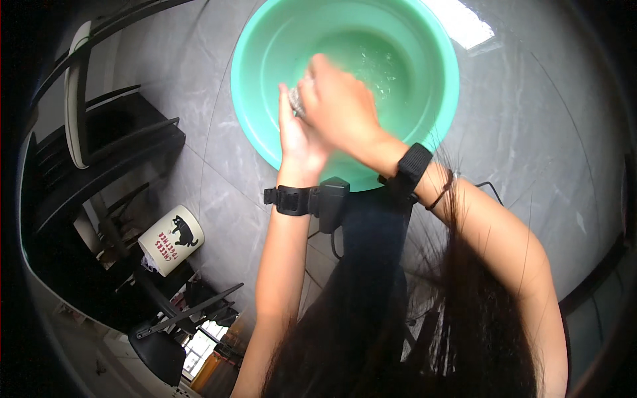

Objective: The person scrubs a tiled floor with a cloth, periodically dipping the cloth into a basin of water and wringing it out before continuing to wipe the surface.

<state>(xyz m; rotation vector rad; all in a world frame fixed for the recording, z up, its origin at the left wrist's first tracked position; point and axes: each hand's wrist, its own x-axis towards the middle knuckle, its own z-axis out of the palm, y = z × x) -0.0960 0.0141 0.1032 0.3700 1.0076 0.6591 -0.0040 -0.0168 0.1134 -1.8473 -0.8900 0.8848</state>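
Dark hair (484,318), hanging in strands over the lower centre and right, lies nearest the camera. Beyond it, both hands meet above the basin. Right hand (340,106): curled and partly blurred by motion, its fingers closed on a small greyish thing (296,103) that shows between the two hands; the kind of thing cannot be told. Left hand (298,136): palm turned toward the right hand, one digit upright beside the greyish thing; its other fingers are largely hidden, so whether it also grips cannot be told. Left wrist: black strap (292,200) with a black box (334,197) at its inner side. Right wrist: broad black band (415,162), and a thin dark band (441,192) farther up the forearm. Beneath the hands, a round green basin (443,79) holds clear water (385,73). Around it extends a grey marbled floor (531,126), with a bright patch at upper right. Left periphery: a black rack (106,146) and, below it, a cream container (171,240) bearing a black cat and red lettering.
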